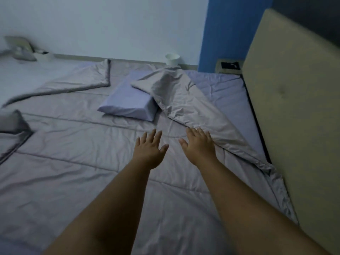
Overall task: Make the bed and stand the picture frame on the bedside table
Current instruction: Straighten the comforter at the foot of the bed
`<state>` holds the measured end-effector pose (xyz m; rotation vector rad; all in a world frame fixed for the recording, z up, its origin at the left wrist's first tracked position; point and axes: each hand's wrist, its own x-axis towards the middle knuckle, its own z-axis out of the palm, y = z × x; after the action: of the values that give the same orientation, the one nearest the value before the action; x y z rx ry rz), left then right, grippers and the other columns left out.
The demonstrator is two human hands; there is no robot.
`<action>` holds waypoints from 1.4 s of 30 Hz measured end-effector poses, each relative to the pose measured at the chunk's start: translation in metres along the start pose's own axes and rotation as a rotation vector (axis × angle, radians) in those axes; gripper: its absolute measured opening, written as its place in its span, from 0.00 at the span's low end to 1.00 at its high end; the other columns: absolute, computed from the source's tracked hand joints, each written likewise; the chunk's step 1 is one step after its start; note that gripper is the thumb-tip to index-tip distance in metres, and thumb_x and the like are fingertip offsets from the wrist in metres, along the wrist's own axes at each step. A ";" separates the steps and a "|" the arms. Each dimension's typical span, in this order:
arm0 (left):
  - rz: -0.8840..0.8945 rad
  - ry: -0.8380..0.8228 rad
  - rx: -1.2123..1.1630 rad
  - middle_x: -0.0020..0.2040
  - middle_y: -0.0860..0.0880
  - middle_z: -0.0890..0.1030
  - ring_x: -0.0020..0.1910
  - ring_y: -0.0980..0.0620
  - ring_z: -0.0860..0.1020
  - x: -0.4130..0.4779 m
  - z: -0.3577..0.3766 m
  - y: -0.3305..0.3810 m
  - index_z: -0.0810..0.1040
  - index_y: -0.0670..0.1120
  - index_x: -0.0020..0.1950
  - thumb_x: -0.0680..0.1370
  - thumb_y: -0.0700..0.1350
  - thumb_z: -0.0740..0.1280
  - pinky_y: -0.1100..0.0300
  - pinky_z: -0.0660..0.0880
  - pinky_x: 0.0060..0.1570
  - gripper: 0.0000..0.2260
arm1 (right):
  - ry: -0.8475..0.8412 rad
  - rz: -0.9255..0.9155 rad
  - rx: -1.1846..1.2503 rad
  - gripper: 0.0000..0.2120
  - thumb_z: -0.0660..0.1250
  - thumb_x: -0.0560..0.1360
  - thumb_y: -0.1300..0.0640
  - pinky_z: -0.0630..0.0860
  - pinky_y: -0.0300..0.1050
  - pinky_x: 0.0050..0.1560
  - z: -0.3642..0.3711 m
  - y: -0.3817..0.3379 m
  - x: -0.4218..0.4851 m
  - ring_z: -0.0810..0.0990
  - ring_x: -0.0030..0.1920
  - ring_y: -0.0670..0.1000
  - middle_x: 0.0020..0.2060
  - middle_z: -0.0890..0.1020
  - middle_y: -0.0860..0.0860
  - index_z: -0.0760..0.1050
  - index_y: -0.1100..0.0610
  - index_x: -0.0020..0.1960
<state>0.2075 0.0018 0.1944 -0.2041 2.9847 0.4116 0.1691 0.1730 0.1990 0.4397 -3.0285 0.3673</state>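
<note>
I see both palms flat and spread, holding nothing: left hand (150, 150) and right hand (198, 146) on the grey quilt (92, 162). Its top is folded back and the pillow (128, 102) lies askew, so the bed is half made. I cannot find the frame clearly.

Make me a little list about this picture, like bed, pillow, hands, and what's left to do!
bed cover: grey quilt spread out, still wrinkled, one corner folded back near the headboard
pillow: pale blue pillow lying on the quilt, partly under the folded corner
left hand: open, fingers spread, flat over the quilt
right hand: open, at the edge of the folded corner
cup: white cup by the far wall
picture frame: cannot tell; blurry things at far left
left to do: unfold the corner, smooth the quilt
</note>
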 end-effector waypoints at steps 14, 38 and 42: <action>-0.056 0.030 0.065 0.79 0.52 0.44 0.78 0.46 0.43 0.017 -0.109 -0.314 0.44 0.54 0.77 0.79 0.63 0.46 0.45 0.42 0.76 0.30 | -0.099 -0.034 -0.014 0.29 0.47 0.80 0.42 0.45 0.54 0.75 0.058 -0.316 0.088 0.52 0.76 0.53 0.76 0.58 0.52 0.54 0.55 0.76; -0.029 0.140 0.134 0.79 0.52 0.43 0.78 0.47 0.42 0.089 -0.283 -0.699 0.43 0.55 0.77 0.79 0.63 0.45 0.45 0.40 0.76 0.29 | 0.004 -0.071 -0.049 0.28 0.47 0.80 0.42 0.46 0.56 0.75 0.108 -0.728 0.224 0.52 0.76 0.54 0.76 0.59 0.52 0.55 0.55 0.76; 0.027 0.109 0.165 0.79 0.52 0.44 0.78 0.47 0.42 0.106 -0.310 -0.767 0.44 0.54 0.77 0.79 0.63 0.46 0.45 0.41 0.76 0.29 | -0.053 0.024 -0.033 0.28 0.46 0.80 0.41 0.44 0.57 0.75 0.128 -0.787 0.237 0.51 0.76 0.54 0.76 0.58 0.51 0.55 0.54 0.76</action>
<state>0.1871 -0.8280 0.2760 -0.1759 3.1118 0.1599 0.1653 -0.6550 0.2739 0.4181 -3.0889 0.3116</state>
